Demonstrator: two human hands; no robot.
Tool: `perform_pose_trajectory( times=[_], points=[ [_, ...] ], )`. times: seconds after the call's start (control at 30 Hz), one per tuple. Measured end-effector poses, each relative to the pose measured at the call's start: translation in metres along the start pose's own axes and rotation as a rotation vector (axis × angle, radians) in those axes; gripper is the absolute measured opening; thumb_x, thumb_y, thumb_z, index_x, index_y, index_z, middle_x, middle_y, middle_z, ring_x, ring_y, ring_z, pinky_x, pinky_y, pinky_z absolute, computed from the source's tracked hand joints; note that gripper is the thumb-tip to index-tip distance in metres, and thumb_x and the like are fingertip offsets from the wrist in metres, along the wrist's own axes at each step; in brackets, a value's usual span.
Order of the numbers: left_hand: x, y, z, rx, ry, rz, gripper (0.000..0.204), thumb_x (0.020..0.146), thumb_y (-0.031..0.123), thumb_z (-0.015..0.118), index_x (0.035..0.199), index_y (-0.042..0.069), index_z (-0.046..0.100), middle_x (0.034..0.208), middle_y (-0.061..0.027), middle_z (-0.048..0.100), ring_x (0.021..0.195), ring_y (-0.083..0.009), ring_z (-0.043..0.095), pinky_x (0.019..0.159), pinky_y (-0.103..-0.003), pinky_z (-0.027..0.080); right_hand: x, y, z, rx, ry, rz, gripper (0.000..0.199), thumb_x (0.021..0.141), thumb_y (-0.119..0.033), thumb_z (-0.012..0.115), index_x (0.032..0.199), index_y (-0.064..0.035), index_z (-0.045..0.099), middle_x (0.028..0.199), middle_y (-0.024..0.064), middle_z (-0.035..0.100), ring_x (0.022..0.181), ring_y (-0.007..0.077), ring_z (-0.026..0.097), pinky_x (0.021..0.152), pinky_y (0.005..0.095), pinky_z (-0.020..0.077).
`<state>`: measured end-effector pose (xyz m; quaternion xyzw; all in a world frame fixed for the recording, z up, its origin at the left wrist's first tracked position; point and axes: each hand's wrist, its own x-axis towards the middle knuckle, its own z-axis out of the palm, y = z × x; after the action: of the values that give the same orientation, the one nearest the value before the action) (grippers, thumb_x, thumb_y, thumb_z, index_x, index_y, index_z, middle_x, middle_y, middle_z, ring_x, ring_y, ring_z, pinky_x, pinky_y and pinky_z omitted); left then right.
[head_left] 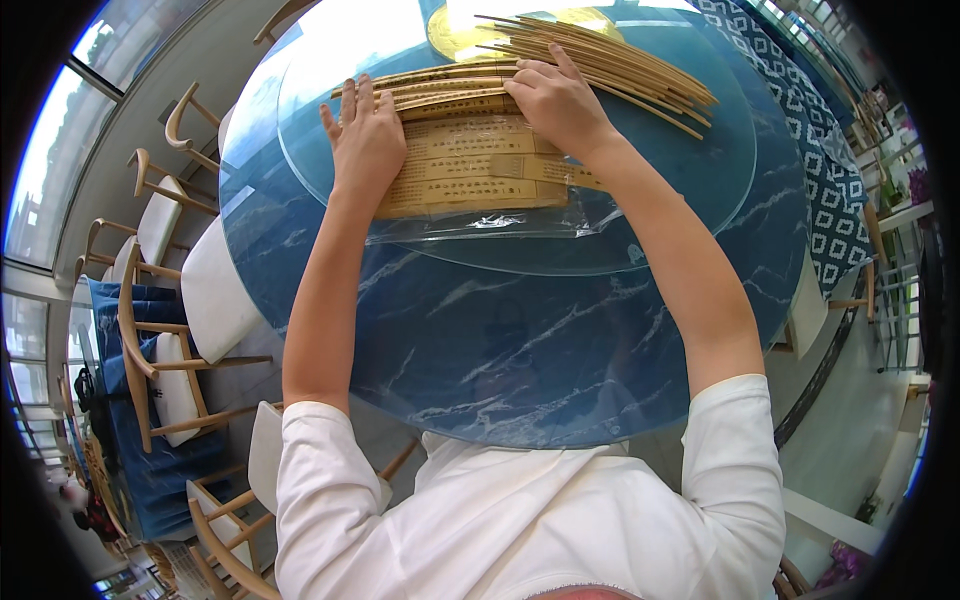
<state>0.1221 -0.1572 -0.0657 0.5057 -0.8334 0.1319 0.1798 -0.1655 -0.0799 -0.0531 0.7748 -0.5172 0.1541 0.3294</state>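
Lying flat on the glass turntable [700, 190] is a bamboo-slip mat [470, 165], its tan slats running crosswise and bearing dark writing; it sits on a clear plastic sheet [500, 228] whose crinkled edge shows on the side of the mat nearest the person. The left hand [365, 140] rests palm-down on the mat's left end, fingers straight and spread, gripping nothing. The right hand [560, 100] presses on the mat's far right corner, fingers slightly curled over the slats; whether it pinches any slat cannot be told. Just beyond the mat, fanning out to the right past that hand, lies a loose bundle of thin bamboo sticks [620, 65], touching the mat's far edge. Beyond the sticks, a gold-coloured disc [450, 35] sits at the turntable's middle. The turntable rests on a round blue marble-patterned table [500, 360]. Left of the table stand wooden chairs with white cushions [165, 370], and to its right the floor carries a blue-and-white patterned carpet [820, 150].
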Motion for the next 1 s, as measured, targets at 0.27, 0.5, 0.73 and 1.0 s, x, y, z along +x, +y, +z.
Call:
perform_pose_trajectory(
  times=[0.27, 0.5, 0.73, 1.0],
  points=[
    [-0.023, 0.025, -0.024, 0.016, 0.074, 0.065, 0.057, 0.112, 0.041, 0.046, 0.162, 0.014, 0.044, 0.174, -0.0164, 0.027, 0.164, -0.0327, 0.015, 0.13, -0.06, 0.006, -0.032, 0.017, -0.072, 0.553, 0.061, 0.385, 0.045, 0.108, -0.024, 0.063, 0.152, -0.016, 0.057, 0.138, 0.0023, 0.07, 0.139, 0.0278, 0.057, 0.119, 0.0431, 0.0442],
    [-0.088, 0.126, -0.08, -0.303, 0.086, 0.47, 0.074, 0.102, 0.055, 0.062, 0.163, 0.018, 0.042, 0.174, -0.015, 0.026, 0.163, -0.0359, 0.015, 0.129, -0.066, 0.006, -0.105, 0.013, -0.135, 0.404, -0.081, 0.314, 0.056, 0.102, -0.026, 0.071, 0.154, -0.0174, 0.053, 0.139, 0.007, 0.069, 0.143, 0.0293, 0.054, 0.127, 0.0512, 0.0316],
    [-0.086, 0.169, -0.061, -0.292, 0.097, 0.611, 0.072, 0.1, 0.061, 0.061, 0.157, 0.019, 0.05, 0.172, -0.0131, 0.031, 0.162, -0.0355, 0.02, 0.128, -0.067, 0.01, -0.168, 0.017, -0.141, 0.418, -0.171, 0.457, 0.069, 0.092, -0.039, 0.081, 0.151, -0.0151, 0.055, 0.135, 0.0087, 0.071, 0.145, 0.0297, 0.052, 0.129, 0.055, 0.025],
    [-0.084, 0.173, -0.056, -0.31, 0.06, 0.601, 0.062, 0.104, 0.056, 0.059, 0.152, 0.016, 0.057, 0.169, -0.0182, 0.034, 0.162, -0.0393, 0.019, 0.126, -0.069, 0.006, -0.181, 0.022, -0.131, 0.489, -0.135, 0.462, 0.053, 0.095, -0.029, 0.079, 0.144, -0.013, 0.063, 0.119, 0.0065, 0.075, 0.139, 0.0269, 0.058, 0.128, 0.0546, 0.0272]
  ],
)
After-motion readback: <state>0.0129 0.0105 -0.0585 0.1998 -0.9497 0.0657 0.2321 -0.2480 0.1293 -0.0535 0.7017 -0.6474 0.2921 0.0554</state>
